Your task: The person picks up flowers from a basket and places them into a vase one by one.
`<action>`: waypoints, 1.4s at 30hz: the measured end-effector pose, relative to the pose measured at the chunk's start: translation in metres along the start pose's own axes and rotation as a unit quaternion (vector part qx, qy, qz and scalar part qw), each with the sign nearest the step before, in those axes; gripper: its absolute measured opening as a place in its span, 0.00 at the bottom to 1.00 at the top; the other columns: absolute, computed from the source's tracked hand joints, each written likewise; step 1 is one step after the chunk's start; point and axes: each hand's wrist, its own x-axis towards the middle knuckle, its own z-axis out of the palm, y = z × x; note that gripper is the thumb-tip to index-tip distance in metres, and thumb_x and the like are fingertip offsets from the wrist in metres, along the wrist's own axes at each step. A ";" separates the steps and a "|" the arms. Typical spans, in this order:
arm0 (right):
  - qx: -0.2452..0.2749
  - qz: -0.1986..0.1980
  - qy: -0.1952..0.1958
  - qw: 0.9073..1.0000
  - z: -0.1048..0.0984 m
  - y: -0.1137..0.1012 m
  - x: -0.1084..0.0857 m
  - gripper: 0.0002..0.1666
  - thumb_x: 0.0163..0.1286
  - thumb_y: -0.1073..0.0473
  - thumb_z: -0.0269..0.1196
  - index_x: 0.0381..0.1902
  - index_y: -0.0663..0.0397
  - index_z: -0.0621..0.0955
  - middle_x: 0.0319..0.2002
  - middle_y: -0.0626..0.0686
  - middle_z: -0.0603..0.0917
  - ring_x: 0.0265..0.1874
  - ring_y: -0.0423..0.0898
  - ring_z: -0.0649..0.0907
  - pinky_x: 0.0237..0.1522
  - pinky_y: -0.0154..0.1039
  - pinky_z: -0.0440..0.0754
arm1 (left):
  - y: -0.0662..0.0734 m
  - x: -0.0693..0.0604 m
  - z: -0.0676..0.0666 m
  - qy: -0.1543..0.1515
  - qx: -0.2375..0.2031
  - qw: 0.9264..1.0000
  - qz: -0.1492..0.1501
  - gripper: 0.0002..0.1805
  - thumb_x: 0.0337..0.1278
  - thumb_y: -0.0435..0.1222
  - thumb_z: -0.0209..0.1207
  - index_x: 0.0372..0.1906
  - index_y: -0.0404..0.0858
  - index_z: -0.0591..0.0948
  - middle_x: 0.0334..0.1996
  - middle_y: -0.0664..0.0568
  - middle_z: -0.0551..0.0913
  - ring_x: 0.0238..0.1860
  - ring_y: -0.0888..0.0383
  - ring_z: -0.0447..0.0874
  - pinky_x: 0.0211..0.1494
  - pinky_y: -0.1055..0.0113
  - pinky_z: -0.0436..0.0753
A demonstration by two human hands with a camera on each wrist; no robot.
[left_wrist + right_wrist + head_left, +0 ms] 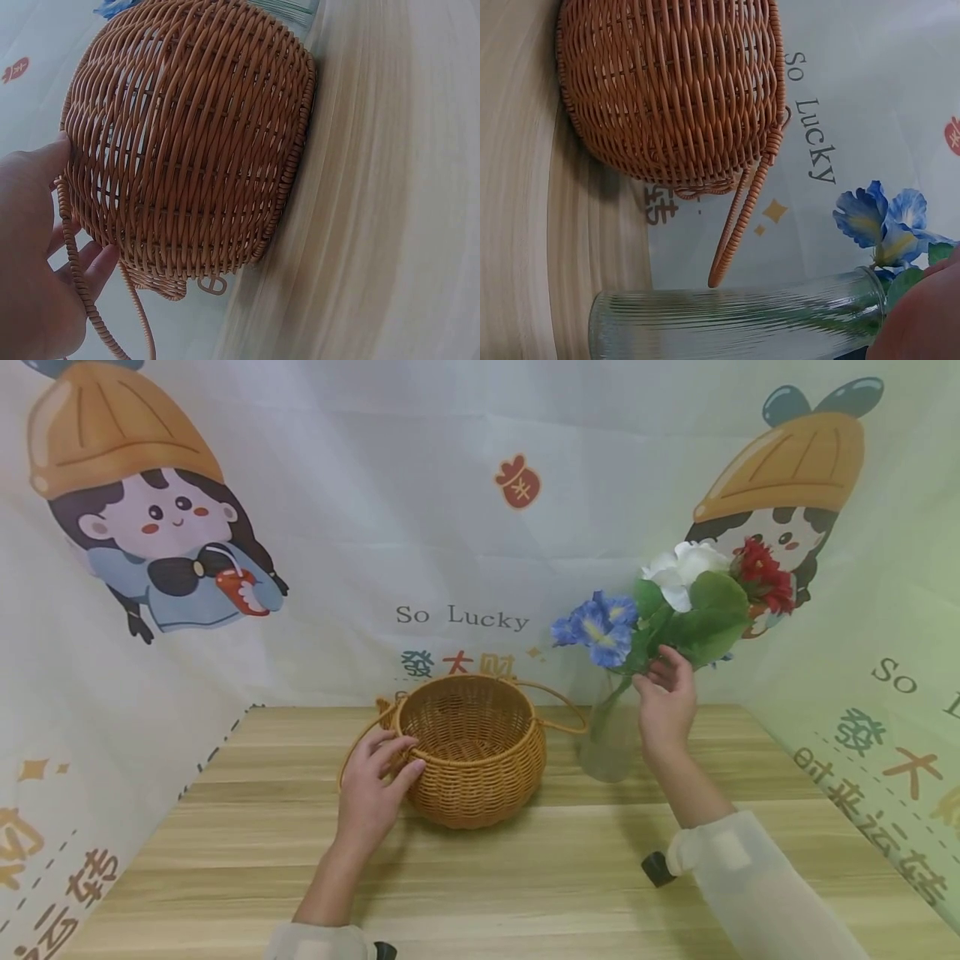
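A round brown wicker basket (476, 785) stands upright on the wooden table, its interior bare. My left hand (375, 777) holds its left rim, fingers over the edge and thumb at the front; one looped handle (79, 262) crosses close to that hand. Right of the basket is a clear ribbed glass vase (727, 315) with artificial flowers: a blue bloom (600, 628), a white one (686, 572) and a red one (761, 575). Beside the vase mouth, my right hand (667, 702) is at the green leaf (708, 622), fingers loosely bent and thumb apart.
Behind and at both sides hangs a pale printed cloth (337, 468) with cartoon figures and lettering. The basket's other handle (562, 706) sticks out toward the vase. The wooden tabletop (510, 885) extends in front of both.
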 end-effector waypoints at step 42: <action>-0.029 0.036 -0.032 0.998 -0.001 0.003 0.000 0.29 0.64 0.73 0.57 0.64 0.58 0.74 0.52 0.53 0.76 0.44 0.40 0.74 0.44 0.32 0.74 | 0.000 0.001 0.000 0.000 -0.001 1.000 0.000 0.15 0.57 0.41 0.67 0.49 0.41 0.85 0.58 0.45 0.73 0.59 0.47 0.71 0.54 0.49 0.81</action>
